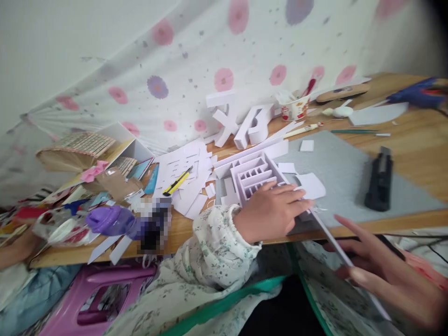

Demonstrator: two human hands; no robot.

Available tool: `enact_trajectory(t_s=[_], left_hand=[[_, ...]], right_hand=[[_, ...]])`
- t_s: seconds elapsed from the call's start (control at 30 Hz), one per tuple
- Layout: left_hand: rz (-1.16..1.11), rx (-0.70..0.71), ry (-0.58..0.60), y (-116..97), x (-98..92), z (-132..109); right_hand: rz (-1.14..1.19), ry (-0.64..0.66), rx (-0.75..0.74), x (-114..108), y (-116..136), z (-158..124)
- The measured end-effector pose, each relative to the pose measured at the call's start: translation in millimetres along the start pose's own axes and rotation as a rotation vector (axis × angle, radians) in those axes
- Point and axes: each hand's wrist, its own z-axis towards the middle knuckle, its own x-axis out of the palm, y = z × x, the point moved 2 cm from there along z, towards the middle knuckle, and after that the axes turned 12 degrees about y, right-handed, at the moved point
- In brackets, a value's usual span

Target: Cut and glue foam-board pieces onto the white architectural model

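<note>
My left hand (275, 207) rests over the front corner of a white board model (257, 175) divided into small compartments, fingers bent over its edge and thumb low in front. A long narrow white strip (331, 238) runs from those fingertips toward me. My right hand (385, 275), blurred, has the strip's near part between thumb and fingers, with the index finger stretched out. The model's near right corner is hidden under my left hand. Beside it, loose white card pieces (311, 185) lie on a grey cutting mat (343, 163).
A black cutter (381, 179) lies on the mat at right; a yellow cutter (178, 181) lies on paper sheets at left. Behind stand white cut-out shapes (224, 119), a paper cup (296, 108) and a blue glue gun (416, 93). A purple bottle (110, 220) and another person's arm (19, 249) are left.
</note>
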Motion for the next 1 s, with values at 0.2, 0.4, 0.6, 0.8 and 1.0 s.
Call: enact_trajectory(t_s=[0.2, 0.4, 0.6, 0.8, 1.0], left_hand=[[-0.324, -0.183, -0.437, -8, -19.4, -18], [-1.368, -0.551, -0.451, -25, -18.2, -25], [-1.736, -0.549, -0.12, -52, -1.6, -4], [-1.779, -0.641, -0.096, -66, 9.7, 3], [-1.841, -0.631, -0.135, -68, 12.7, -1]], right_hand=[[-0.233, -0.103, -0.004, 0, 52, 0], [-0.793, -0.27, -0.178, -22, 74, -28], [-0.84, -0.137, -0.28, -32, 77, -33], [-0.834, -0.106, -0.277, -32, 73, -31], [-0.773, -0.131, -0.349, -27, 67, -30]])
